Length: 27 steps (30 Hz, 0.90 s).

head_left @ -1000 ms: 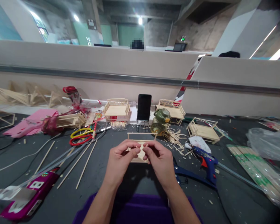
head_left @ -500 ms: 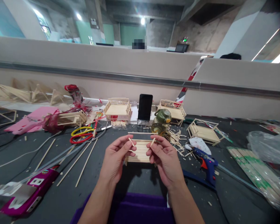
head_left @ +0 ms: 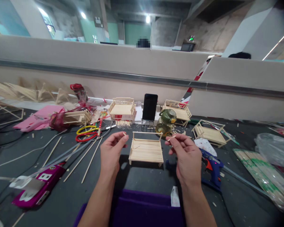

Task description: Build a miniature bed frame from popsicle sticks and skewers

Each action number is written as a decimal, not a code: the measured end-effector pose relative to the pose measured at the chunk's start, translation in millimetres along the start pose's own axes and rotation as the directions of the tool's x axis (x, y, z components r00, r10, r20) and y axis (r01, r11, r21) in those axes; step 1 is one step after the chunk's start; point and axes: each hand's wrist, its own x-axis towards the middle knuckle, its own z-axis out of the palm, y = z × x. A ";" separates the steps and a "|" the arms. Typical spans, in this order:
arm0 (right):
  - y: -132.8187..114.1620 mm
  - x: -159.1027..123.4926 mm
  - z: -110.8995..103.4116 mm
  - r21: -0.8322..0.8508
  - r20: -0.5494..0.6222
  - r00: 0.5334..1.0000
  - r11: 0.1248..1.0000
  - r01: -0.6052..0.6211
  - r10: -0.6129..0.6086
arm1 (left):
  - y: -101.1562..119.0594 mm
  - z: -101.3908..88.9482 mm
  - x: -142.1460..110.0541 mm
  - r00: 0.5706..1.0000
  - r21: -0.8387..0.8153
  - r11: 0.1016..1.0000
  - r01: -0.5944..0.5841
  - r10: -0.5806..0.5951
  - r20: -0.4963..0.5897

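Note:
Between my hands a small wooden model bed point(head_left: 146, 154) of thin sticks stands on the dark table, with two back posts and a rail across their tops. A loose thin sliver lies on its slatted top. My left hand point(head_left: 112, 151), left of the model, pinches a short wooden stick point(head_left: 124, 134) between thumb and forefinger. To the right, my right hand point(head_left: 186, 154) is closed in a pinch on another short wooden stick point(head_left: 170, 138). Neither hand touches the model.
Finished-looking stick models point(head_left: 122, 108) stand behind, beside a phone point(head_left: 150, 107) on a wire stand and a green-lidded bottle point(head_left: 167, 118). A blue glue gun point(head_left: 211, 168) lies right, near bagged sticks point(head_left: 257, 173). Scissors point(head_left: 86, 136), loose sticks and a purple power strip point(head_left: 41, 184) lie left.
My hands have moved apart, each carrying its short stick away from the model bed to either side. The bed, earlier partly covered by my hands, now shows fully. The camera view has shifted slightly.

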 end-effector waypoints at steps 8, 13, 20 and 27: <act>-27.1 17.1 -22.4 -0.352 -0.017 0.960 0.900 0.258 -0.281 | 26.2 2.1 15.1 0.990 0.138 0.980 -0.141 0.139 0.022; -29.2 31.7 -24.7 -0.506 0.112 0.941 0.797 0.330 -0.318 | 51.4 8.8 25.2 0.937 0.214 0.917 -0.337 0.304 0.174; 17.6 36.2 -11.3 -0.694 0.239 0.954 0.654 0.300 -0.183 | -2.9 0.2 30.8 0.983 0.194 0.972 -0.130 0.102 0.151; 26.4 33.4 -10.2 -0.791 0.241 0.962 0.548 0.271 -0.128 | -13.3 -2.9 32.4 0.974 0.319 0.932 -0.172 0.113 0.196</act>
